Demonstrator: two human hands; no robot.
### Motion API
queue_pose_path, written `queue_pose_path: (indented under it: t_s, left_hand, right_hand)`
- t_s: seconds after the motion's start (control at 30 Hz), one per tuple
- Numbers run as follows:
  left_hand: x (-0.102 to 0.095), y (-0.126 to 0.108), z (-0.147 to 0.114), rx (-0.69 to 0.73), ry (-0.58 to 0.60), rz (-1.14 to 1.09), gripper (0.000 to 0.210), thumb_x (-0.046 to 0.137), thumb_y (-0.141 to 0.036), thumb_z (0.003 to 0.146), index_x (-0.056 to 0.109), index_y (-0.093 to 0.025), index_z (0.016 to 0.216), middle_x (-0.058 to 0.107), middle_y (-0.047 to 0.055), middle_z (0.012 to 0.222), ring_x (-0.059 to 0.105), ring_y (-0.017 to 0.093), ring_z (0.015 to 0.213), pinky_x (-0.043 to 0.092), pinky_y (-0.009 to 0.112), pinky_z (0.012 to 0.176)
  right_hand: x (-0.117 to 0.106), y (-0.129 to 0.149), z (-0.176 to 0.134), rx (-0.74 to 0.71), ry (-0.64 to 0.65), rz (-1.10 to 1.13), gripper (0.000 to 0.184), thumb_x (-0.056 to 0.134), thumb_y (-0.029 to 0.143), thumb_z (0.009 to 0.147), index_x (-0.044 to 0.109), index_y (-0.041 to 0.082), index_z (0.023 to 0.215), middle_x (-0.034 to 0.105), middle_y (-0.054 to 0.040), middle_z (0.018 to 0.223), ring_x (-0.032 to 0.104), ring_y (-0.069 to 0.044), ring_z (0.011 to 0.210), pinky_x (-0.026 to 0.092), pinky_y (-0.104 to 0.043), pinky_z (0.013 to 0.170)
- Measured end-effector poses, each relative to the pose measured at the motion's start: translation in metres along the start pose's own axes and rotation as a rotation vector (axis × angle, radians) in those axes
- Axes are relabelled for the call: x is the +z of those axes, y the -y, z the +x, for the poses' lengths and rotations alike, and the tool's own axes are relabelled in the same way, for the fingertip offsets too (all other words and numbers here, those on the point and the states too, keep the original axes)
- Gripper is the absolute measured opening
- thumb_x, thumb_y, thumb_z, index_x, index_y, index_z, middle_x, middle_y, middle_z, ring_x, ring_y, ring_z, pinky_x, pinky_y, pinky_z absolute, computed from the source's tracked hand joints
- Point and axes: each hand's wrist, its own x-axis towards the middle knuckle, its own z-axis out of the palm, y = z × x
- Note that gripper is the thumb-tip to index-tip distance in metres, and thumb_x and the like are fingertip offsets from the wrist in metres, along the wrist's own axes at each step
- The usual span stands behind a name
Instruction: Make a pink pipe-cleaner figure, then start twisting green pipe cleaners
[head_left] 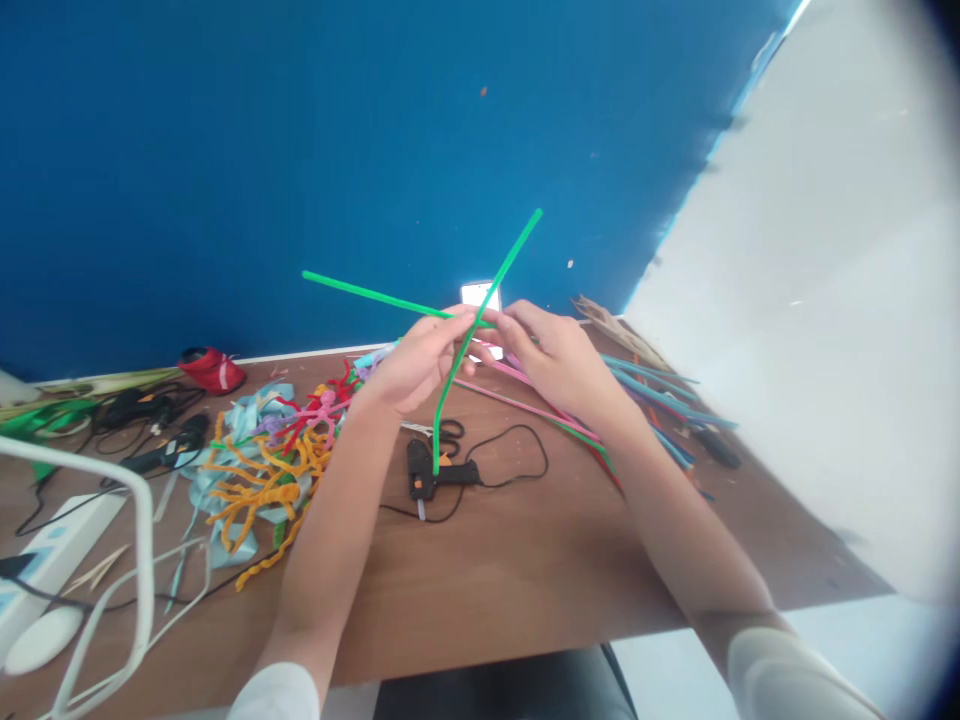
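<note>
Two lengths of green pipe cleaner cross between my hands, above the table. One runs out to the left; the other slants from upper right and bends down toward a black hot glue gun. My left hand pinches them near the crossing with thumb and fingers. From the other side, my right hand has its fingertips closed at the same spot, on the short end of the left-pointing piece. Part of the crossing is hidden by the fingers. Behind the hands stands a phone with a bright screen.
Black-handled scissors lie behind the glue gun. Left are orange fuzzy stems, light-blue ribbon, a red shoe-like item, a power strip and a white curved frame. Blue stems lie at right, before the wall.
</note>
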Motion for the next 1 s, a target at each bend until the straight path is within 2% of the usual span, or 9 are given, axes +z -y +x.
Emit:
queue_pose_path:
  t_s: [0.07, 0.2, 0.27, 0.33, 0.43, 0.5, 0.67, 0.83, 1.0]
  left_hand:
    - [0.003, 0.0, -0.001, -0.011, 0.036, 0.019, 0.025, 0.061, -0.027, 0.092, 0.067, -0.013, 0.111, 0.069, 0.006, 0.081, 0.061, 0.01, 0.067, 0.044, 0.019, 0.054]
    - [0.006, 0.001, -0.002, -0.007, 0.127, 0.072, 0.023, 0.064, -0.021, 0.089, 0.065, -0.011, 0.109, 0.071, 0.008, 0.086, 0.065, 0.011, 0.071, 0.051, 0.021, 0.065]
    - [0.006, 0.002, -0.001, -0.017, 0.092, 0.093, 0.02, 0.062, -0.026, 0.091, 0.063, -0.01, 0.104, 0.073, 0.011, 0.088, 0.069, 0.014, 0.074, 0.054, 0.024, 0.067]
    - [0.004, 0.003, 0.0, -0.058, 0.011, 0.113, 0.021, 0.059, -0.031, 0.094, 0.059, -0.012, 0.1, 0.073, 0.012, 0.086, 0.069, 0.014, 0.07, 0.053, 0.024, 0.061]
    - [0.001, 0.007, 0.003, -0.102, -0.089, 0.132, 0.019, 0.05, -0.036, 0.099, 0.052, -0.016, 0.097, 0.069, 0.005, 0.074, 0.058, 0.008, 0.049, 0.034, 0.018, 0.042]
    - [-0.001, 0.009, 0.005, -0.094, -0.104, 0.123, 0.019, 0.048, -0.034, 0.1, 0.05, -0.018, 0.091, 0.063, 0.001, 0.067, 0.042, 0.004, 0.041, 0.02, 0.018, 0.039]
    - [0.004, 0.009, 0.006, -0.078, -0.095, 0.008, 0.019, 0.061, -0.034, 0.092, 0.058, -0.016, 0.091, 0.044, -0.005, 0.067, 0.027, 0.003, 0.047, 0.014, 0.02, 0.043]
    - [0.009, 0.01, 0.008, -0.024, -0.083, -0.062, 0.033, 0.057, -0.044, 0.095, 0.068, -0.013, 0.098, 0.042, -0.004, 0.067, 0.026, 0.004, 0.05, 0.014, 0.021, 0.044]
    - [0.007, 0.012, 0.008, -0.029, -0.085, -0.133, 0.034, 0.058, -0.044, 0.093, 0.072, -0.013, 0.098, 0.056, 0.001, 0.07, 0.037, 0.005, 0.053, 0.023, 0.018, 0.045]
  right_hand:
    - [-0.002, -0.001, 0.0, 0.023, 0.025, 0.033, 0.033, 0.04, 0.039, 0.104, 0.056, 0.021, 0.08, 0.061, -0.0018, 0.072, 0.052, -0.016, 0.066, 0.031, -0.03, 0.063]
    - [-0.011, -0.005, 0.0, 0.023, 0.03, 0.074, 0.033, 0.045, 0.036, 0.102, 0.052, 0.021, 0.073, 0.057, 0.0, 0.067, 0.048, -0.014, 0.063, 0.028, -0.029, 0.061]
    - [-0.014, -0.007, -0.001, -0.001, 0.05, 0.094, 0.031, 0.047, 0.034, 0.1, 0.054, 0.021, 0.073, 0.056, 0.0008, 0.066, 0.048, -0.014, 0.064, 0.028, -0.029, 0.061]
    - [-0.015, -0.008, -0.001, -0.022, 0.078, 0.091, 0.029, 0.049, 0.033, 0.099, 0.056, 0.021, 0.073, 0.058, 0.0007, 0.067, 0.05, -0.015, 0.065, 0.029, -0.029, 0.061]
    - [-0.015, -0.008, 0.0, -0.016, 0.114, 0.053, 0.026, 0.049, 0.031, 0.097, 0.06, 0.021, 0.076, 0.062, -0.0005, 0.069, 0.053, -0.016, 0.067, 0.03, -0.03, 0.062]
    - [-0.014, -0.008, 0.001, -0.012, 0.139, 0.031, 0.027, 0.048, 0.031, 0.097, 0.061, 0.022, 0.076, 0.063, -0.0012, 0.07, 0.054, -0.017, 0.067, 0.03, -0.03, 0.062]
    - [-0.015, -0.011, 0.003, -0.014, 0.184, -0.006, 0.032, 0.047, 0.036, 0.098, 0.064, 0.024, 0.074, 0.065, -0.0021, 0.069, 0.055, -0.018, 0.066, 0.033, -0.031, 0.063]
    - [-0.014, -0.015, 0.004, 0.0, 0.253, -0.026, 0.028, 0.048, 0.034, 0.097, 0.069, 0.026, 0.08, 0.069, -0.0015, 0.075, 0.056, -0.018, 0.067, 0.034, -0.031, 0.065]
    - [-0.017, -0.02, 0.005, 0.015, 0.262, -0.031, 0.029, 0.048, 0.035, 0.097, 0.069, 0.025, 0.079, 0.066, -0.0005, 0.071, 0.051, -0.016, 0.062, 0.032, -0.03, 0.061]
